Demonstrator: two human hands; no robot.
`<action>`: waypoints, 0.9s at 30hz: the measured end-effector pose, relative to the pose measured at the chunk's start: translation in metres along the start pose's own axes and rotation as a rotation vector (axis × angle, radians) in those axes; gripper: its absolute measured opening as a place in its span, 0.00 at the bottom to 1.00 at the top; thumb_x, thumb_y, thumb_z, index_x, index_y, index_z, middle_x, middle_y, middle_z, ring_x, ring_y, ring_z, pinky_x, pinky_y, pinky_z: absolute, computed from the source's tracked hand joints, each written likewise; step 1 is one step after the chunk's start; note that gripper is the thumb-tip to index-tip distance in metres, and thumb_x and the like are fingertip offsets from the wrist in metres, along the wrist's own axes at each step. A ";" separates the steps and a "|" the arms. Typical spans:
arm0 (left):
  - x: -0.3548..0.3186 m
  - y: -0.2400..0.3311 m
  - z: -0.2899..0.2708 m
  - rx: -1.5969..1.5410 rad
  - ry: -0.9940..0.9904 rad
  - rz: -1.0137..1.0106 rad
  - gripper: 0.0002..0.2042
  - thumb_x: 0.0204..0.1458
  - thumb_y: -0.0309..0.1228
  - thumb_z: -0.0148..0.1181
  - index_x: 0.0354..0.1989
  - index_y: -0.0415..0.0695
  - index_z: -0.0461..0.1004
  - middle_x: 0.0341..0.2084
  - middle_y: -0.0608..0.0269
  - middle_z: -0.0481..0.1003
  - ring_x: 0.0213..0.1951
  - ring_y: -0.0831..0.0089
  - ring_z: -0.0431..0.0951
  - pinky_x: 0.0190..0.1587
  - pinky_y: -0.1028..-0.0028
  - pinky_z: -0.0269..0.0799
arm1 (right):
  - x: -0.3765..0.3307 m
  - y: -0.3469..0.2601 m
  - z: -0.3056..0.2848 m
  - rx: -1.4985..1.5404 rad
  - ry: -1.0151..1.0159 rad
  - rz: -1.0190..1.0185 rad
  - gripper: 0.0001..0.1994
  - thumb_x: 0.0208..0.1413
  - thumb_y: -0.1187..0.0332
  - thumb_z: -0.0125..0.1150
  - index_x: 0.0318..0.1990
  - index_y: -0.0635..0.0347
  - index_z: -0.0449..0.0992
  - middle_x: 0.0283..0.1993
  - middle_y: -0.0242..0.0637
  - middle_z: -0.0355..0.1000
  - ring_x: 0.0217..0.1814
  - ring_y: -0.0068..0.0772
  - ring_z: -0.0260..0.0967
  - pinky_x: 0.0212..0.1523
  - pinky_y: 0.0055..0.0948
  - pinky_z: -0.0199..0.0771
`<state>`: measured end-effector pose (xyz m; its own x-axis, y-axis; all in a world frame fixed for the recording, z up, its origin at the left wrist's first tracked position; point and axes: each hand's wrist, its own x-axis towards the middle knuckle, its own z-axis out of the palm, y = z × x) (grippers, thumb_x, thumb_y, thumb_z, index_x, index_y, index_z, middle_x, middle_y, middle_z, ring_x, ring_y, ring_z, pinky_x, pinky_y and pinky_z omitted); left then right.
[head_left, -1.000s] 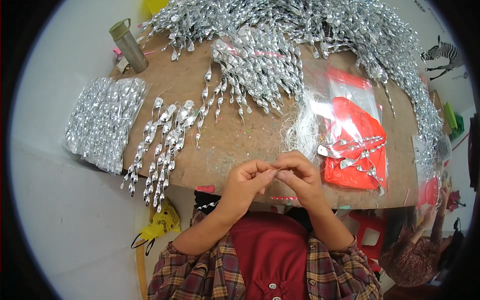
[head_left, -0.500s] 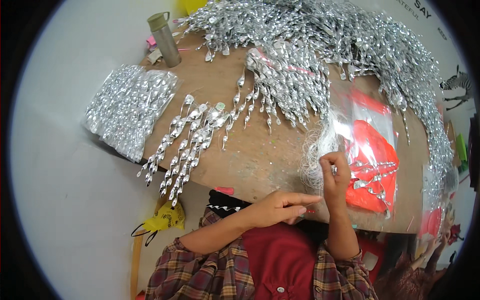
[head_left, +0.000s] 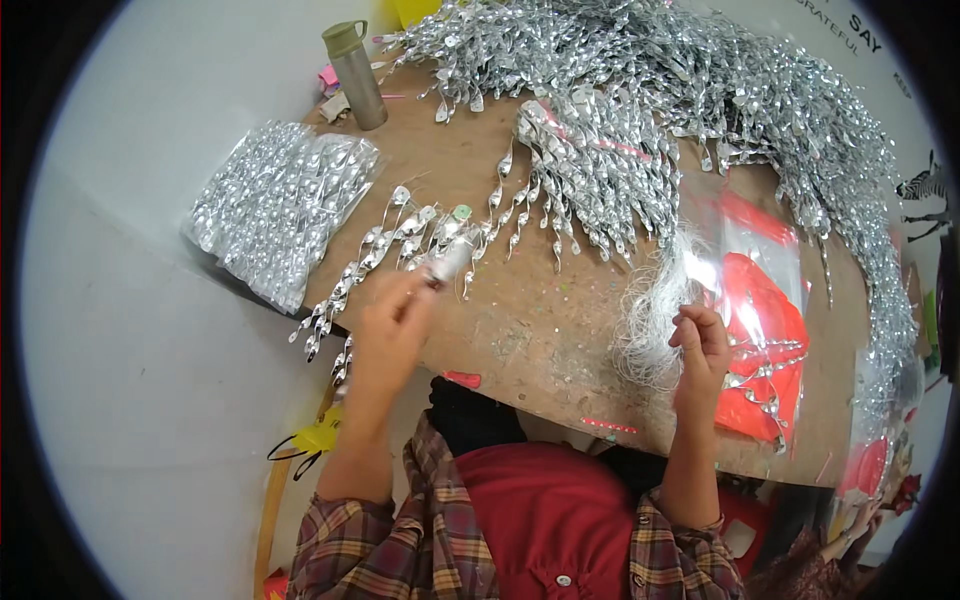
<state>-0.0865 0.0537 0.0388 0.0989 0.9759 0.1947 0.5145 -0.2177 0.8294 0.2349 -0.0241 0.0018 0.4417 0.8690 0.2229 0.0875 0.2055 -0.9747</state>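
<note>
My left hand [head_left: 388, 325], blurred by motion, reaches over the left part of the table. Its fingertips look pinched on a smeared silver spiral strip [head_left: 450, 260], beside a row of twisted silver spirals [head_left: 362, 262] that lie partly under the hand and over the table edge. My right hand [head_left: 704, 345] is closed, thumb against the bent fingers, just right of a loose bundle of white thread [head_left: 645, 335]. Whatever those fingers hold is too fine to make out. Right of it, more silver spirals [head_left: 768, 372] lie on a red plastic bag [head_left: 765, 315].
A clear bag of silver spirals [head_left: 285, 215] lies at the table's left edge. A large silver heap [head_left: 620, 50] lines the far side, with a bunch [head_left: 600, 165] before it. A steel flask [head_left: 357, 85] stands at far left. Another person's hand [head_left: 862, 525] shows at lower right.
My left hand has left my right hand's side and swung left and away to the row of spirals. My right hand stays closed by the thread. The view has shifted slightly.
</note>
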 end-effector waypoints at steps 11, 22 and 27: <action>0.056 -0.065 0.026 0.464 0.320 0.373 0.19 0.43 0.27 0.57 0.47 0.39 0.69 0.43 0.49 0.71 0.47 0.54 0.68 0.50 0.64 0.62 | -0.006 0.005 0.007 -0.045 -0.104 0.073 0.06 0.55 0.73 0.52 0.40 0.63 0.71 0.32 0.28 0.67 0.31 0.15 0.61 0.33 0.16 0.62; 0.191 -0.045 0.114 0.544 -0.002 0.026 0.16 0.46 0.36 0.57 0.42 0.42 0.71 0.37 0.49 0.74 0.40 0.50 0.73 0.43 0.57 0.68 | -0.030 0.000 -0.001 -0.156 -0.175 0.153 0.06 0.54 0.73 0.54 0.38 0.64 0.73 0.30 0.28 0.70 0.32 0.16 0.65 0.34 0.17 0.64; 0.200 -0.052 0.122 0.568 -0.056 -0.062 0.19 0.42 0.31 0.54 0.46 0.42 0.69 0.38 0.47 0.73 0.39 0.54 0.75 0.41 0.61 0.69 | -0.036 -0.001 -0.022 -0.148 -0.106 0.179 0.06 0.55 0.74 0.53 0.39 0.64 0.72 0.30 0.28 0.70 0.31 0.16 0.65 0.32 0.16 0.64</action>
<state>0.0101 0.2624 -0.0291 0.0911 0.9893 0.1137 0.8960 -0.1313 0.4243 0.2382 -0.0657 -0.0058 0.3669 0.9295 0.0390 0.1493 -0.0175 -0.9886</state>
